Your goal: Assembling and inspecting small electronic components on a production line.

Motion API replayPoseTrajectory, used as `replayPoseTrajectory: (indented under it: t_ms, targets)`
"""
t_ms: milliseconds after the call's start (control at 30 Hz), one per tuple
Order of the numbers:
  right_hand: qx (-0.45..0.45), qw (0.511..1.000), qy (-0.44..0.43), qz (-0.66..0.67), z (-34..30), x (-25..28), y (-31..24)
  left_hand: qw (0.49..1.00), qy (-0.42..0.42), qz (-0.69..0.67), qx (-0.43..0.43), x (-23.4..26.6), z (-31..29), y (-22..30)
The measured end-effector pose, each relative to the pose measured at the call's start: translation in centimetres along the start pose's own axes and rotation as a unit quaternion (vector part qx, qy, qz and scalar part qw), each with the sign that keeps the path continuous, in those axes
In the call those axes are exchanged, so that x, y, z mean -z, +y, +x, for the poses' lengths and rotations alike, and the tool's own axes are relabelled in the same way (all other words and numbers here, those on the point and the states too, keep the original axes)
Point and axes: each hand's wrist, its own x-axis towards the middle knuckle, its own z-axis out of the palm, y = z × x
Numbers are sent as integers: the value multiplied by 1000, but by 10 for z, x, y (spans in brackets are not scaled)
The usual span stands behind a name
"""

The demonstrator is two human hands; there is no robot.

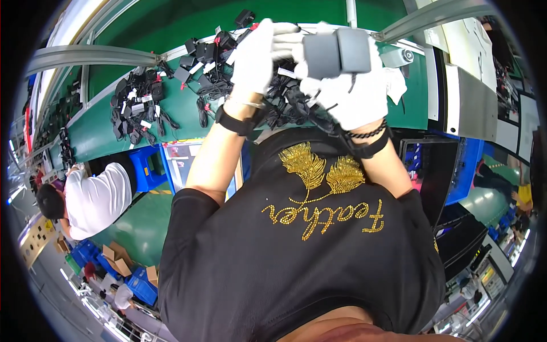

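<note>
Two dark, square-faced power adapters, a left one [322, 56] and a right one [354, 51], sit side by side in my white-gloved right hand [358, 101]. A short black cord end hangs below the right adapter. My left hand [255, 61], also gloved in white, is just left of them with its fingers stretched toward the left adapter. Whether those fingertips touch it I cannot tell. Below and between my hands lies a tangle of black cables [282, 94], partly hidden by my gloves and wrists.
On the green bench [94, 134], a heap of black adapters with cords [137, 105] lies at the left, and more adapters [202, 54] lie beside my left hand. A metal frame bar [97, 55] crosses above. A white device [397, 57] stands right; a seated person [99, 196] works at left.
</note>
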Motion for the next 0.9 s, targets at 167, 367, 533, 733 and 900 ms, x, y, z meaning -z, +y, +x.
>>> replayPoseTrajectory:
  t_ms: [167,367,533,733,900]
  targets:
    - [1,997,-64,-33,9,-37,-29,952,-105,276,-81,44,-14,-66]
    - [49,996,-50,-52,5,-46,-29,903,-143,-191,356,18,-29,-116]
    - [78,994,-44,-70,-1,-55,-33,837,-173,-451,256,-32,-24,-80]
    - [148,984,13,-94,-13,-51,-45,831,-156,-490,209,-29,-15,-40]
    - [163,982,52,-86,-28,-22,-50,980,-193,38,-20,-9,-18,-48]
